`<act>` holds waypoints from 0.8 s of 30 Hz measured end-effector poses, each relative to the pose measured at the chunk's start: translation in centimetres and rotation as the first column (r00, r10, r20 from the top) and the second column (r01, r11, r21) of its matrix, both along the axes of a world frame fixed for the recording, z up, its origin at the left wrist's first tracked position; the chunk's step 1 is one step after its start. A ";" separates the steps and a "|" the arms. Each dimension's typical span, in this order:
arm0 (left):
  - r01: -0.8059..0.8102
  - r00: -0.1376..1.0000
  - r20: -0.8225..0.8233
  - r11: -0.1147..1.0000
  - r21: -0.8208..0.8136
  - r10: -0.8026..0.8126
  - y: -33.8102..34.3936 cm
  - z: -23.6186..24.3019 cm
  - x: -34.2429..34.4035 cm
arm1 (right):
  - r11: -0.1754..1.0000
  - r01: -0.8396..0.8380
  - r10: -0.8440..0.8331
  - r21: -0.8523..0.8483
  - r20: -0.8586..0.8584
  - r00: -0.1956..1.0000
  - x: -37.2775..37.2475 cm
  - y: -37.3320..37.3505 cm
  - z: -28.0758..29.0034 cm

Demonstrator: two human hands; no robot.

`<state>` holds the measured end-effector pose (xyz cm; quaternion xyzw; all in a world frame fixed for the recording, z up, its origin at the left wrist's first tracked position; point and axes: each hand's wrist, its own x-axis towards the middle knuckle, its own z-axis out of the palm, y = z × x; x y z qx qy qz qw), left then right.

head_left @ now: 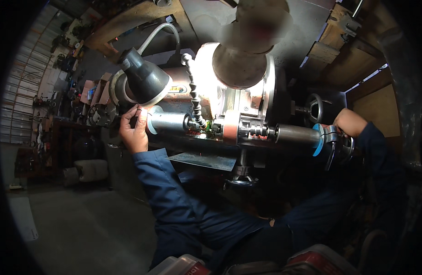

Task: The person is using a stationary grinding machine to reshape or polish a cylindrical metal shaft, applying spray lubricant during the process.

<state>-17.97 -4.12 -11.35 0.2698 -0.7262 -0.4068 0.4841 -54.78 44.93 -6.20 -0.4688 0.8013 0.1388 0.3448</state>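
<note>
My left hand (136,130) is raised under the rim of a black work lamp (144,75), at the left end of a shiny metal cylinder (172,122) with a light-blue collar. Thumb and fingertips are brought together there; what they pinch is hidden. At the other end of the machine, my right hand (351,123) is curled round the upper part of a handwheel (351,149), beside a blue ring (319,140) on the right-hand cylinder (297,135). Between the two cylinders lies a dark stepped shaft (257,129), brightly lit.
Behind the shaft stands a large pale machine housing (206,59) with a rounded cover (241,66). A jointed coolant hose (192,89) bends down to the work. Another handwheel (241,182) sticks out in front, and a third (315,109) stands back right. Cluttered shelves (64,91) line the left.
</note>
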 end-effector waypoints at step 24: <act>-0.006 1.000 -0.006 1.000 0.001 0.006 0.8 1.0 -0.2 | 0.262 -0.152 -0.818 -0.953 -0.303 0.489 15.7 1.3 -3.6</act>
